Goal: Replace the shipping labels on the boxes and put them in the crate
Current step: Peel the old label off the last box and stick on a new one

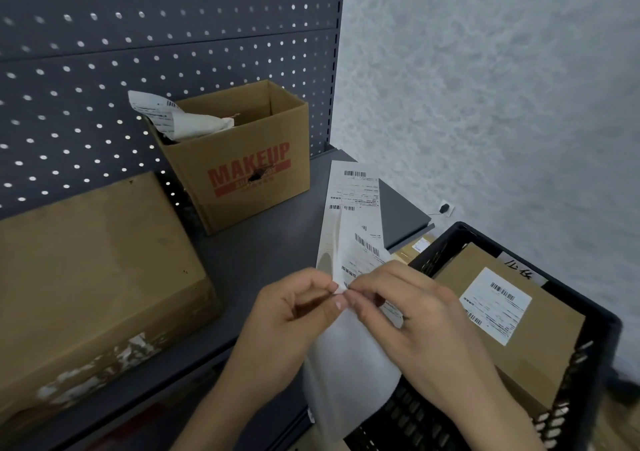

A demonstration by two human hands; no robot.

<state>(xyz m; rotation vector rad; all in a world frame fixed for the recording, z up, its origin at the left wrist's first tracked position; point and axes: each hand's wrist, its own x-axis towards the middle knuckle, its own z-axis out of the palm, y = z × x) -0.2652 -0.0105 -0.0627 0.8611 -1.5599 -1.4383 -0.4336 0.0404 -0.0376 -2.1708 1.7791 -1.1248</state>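
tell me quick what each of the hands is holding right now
Left hand: pinching the lower corner of the shipping label strip.
Right hand: pinching the same strip right beside it.

Grey pegboard (pixel 104 52) backs the shelf (pixel 270 253) beside a textured wall (pixel 485 86).

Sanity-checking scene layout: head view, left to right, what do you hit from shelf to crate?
Plain cardboard box → MAKEUP box → left hand → right hand → labelled box in black crate.
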